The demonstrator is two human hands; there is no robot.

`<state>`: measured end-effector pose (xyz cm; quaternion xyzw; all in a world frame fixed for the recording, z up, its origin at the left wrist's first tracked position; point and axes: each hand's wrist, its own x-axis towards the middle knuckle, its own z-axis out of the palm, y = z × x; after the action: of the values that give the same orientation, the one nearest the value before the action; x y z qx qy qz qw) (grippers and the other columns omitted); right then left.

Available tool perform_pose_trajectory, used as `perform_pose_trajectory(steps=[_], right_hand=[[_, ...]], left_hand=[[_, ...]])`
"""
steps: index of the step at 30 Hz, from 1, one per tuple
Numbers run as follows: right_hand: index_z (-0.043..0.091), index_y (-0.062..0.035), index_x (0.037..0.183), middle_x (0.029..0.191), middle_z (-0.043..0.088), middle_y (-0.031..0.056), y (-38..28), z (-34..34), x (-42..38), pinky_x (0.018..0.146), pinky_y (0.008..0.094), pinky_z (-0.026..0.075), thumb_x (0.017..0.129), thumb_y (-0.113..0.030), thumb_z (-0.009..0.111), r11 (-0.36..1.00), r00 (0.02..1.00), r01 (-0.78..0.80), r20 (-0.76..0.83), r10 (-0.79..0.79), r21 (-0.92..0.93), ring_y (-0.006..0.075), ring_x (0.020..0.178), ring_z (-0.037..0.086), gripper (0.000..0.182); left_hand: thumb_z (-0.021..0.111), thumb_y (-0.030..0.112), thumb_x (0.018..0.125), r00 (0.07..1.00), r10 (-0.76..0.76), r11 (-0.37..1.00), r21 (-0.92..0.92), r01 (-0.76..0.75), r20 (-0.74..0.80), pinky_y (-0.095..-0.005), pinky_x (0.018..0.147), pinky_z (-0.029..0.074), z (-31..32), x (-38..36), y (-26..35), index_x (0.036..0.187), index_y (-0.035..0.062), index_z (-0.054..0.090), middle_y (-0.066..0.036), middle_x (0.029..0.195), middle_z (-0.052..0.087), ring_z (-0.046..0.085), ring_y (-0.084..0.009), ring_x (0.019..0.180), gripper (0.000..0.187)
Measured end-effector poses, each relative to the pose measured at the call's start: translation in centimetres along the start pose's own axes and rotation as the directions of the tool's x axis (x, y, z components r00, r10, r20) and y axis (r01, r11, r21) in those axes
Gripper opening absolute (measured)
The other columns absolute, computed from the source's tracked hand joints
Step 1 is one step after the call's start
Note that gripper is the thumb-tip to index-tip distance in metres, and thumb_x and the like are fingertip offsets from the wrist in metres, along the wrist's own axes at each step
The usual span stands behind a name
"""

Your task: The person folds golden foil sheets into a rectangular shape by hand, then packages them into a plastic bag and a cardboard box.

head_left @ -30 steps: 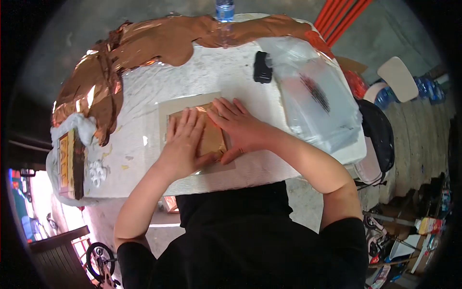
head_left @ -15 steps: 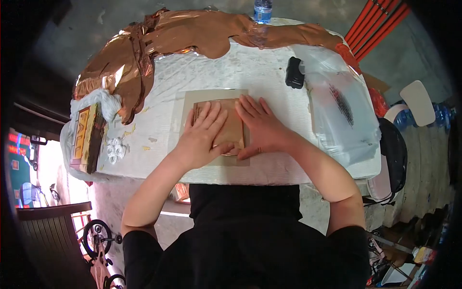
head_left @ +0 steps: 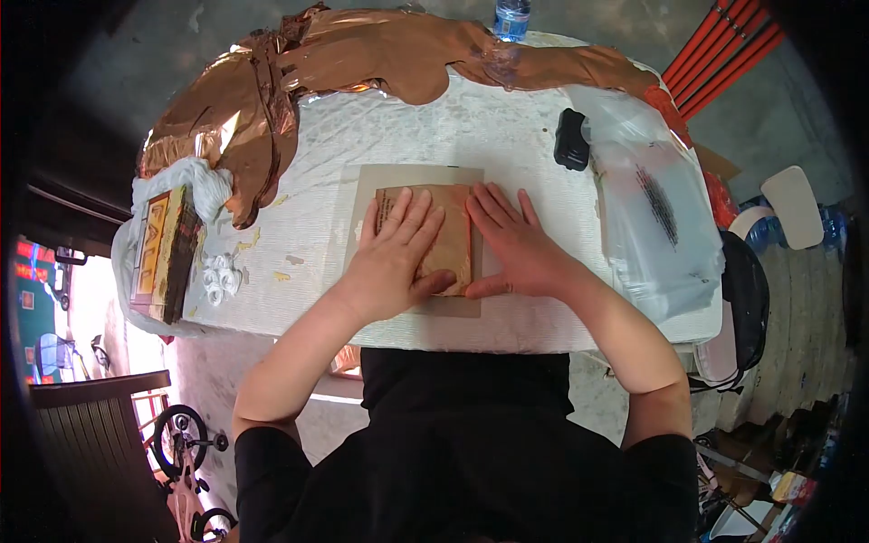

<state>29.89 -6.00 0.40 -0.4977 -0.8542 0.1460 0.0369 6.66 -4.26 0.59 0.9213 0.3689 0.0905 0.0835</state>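
My left hand (head_left: 400, 252) lies flat, fingers stretched out, on the left part of a flat brown rectangular piece (head_left: 453, 231) with a slight sheen. Small dark print shows near its upper left corner. My right hand (head_left: 520, 252) is also flat with its fingers spread, along the right edge of the brown piece, its thumb at the lower right corner. Under the brown piece is a larger grey-beige board (head_left: 364, 204), resting on the white covered table (head_left: 516, 122). My palms hide parts of the brown piece.
Crumpled copper-coloured foil (head_left: 380, 50) lines the table's far edge. A black object (head_left: 571, 139) and clear plastic bags (head_left: 656, 226) lie to the right. At left are a patterned box (head_left: 163, 253) and small white rolls (head_left: 219, 278). A water bottle (head_left: 512, 20) stands behind.
My right hand has slid slightly rightward, from over the brown piece to its right edge. My left hand stays flat on it. The whole view has shifted a little.
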Motion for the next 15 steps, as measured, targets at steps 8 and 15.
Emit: perform_pose_trajectory(steps=[8, 15], right_hand=[[0.017, 0.0084, 0.144, 0.151, 0.016, 0.0267, -0.6, 1.0, 0.9, 0.114, 0.0548, 0.002, 0.066, -0.071, 0.064, 0.999, 0.998, 0.044, -0.035, -0.043, 0.029, 0.0362, 0.144, 0.008, 0.12], [0.014, 0.0072, 0.145, 0.153, 0.013, 0.0228, -1.5, 0.6, 1.1, 0.116, 0.0502, 0.003, 0.068, -0.062, 0.07, 0.999, 0.999, -0.015, -0.032, 0.016, 0.042, 0.0322, 0.145, 0.006, 0.118]], left_hand=[[0.057, 0.051, 0.085, 1.0, 0.009, 1.0, -0.001, -0.009, 0.022, -0.0542, 0.114, 0.004, -0.1, 0.2, -0.1, 0.142, -0.0002, 0.033, -0.02, 0.15, 0.026, 0.015, -0.0351, 0.143, 0.08], [0.061, 0.049, 0.082, 0.998, 0.031, 0.999, 0.028, -0.029, -0.051, -0.0545, 0.114, 0.008, -0.7, 0.1, -0.3, 0.138, -0.0001, 0.039, -0.021, 0.147, 0.032, 0.021, -0.0348, 0.141, 0.078]])
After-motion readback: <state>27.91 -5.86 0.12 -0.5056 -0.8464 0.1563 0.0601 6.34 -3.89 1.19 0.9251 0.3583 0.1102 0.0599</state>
